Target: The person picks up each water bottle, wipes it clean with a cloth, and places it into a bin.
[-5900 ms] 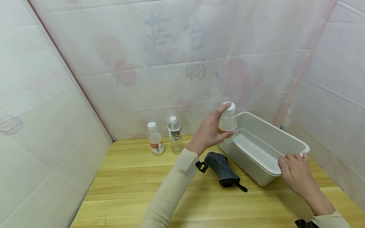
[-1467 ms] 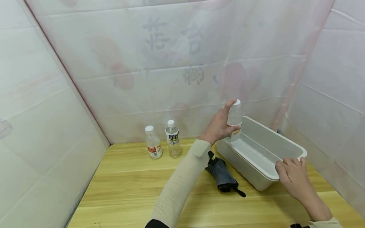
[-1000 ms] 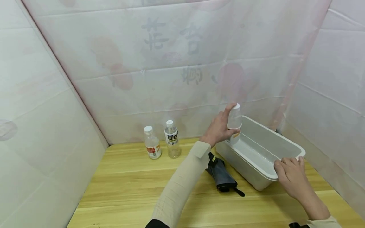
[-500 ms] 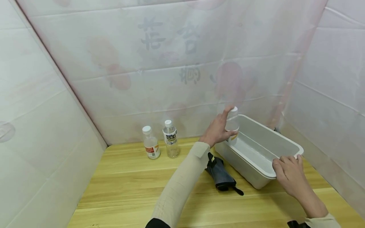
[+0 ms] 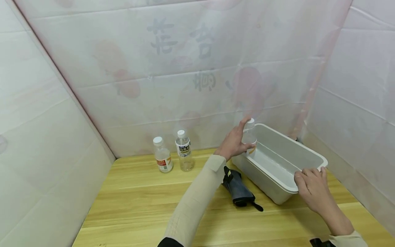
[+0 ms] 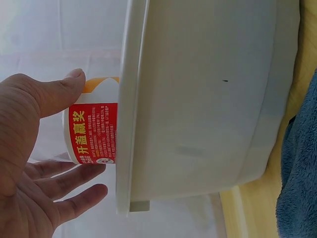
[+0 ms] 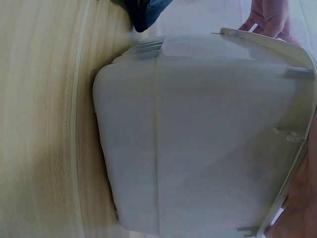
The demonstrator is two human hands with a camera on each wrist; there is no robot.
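Note:
My left hand holds a clear plastic bottle with a white cap and a red-and-orange label upright. Its lower part is below the rim at the far left end of a white plastic tub. In the left wrist view the thumb and fingers hold the bottle just behind the tub's wall. My right hand grips the tub's near right corner, fingers curled over the rim. The bottle's base is hidden by the tub wall.
Two more capped bottles stand at the back of the wooden table. A folded dark umbrella lies against the tub's left side. White sheeted walls close in the back and both sides.
My left hand has carried the bottle from above the tub's rim down into its far left end. My right hand has stayed on the tub's corner.

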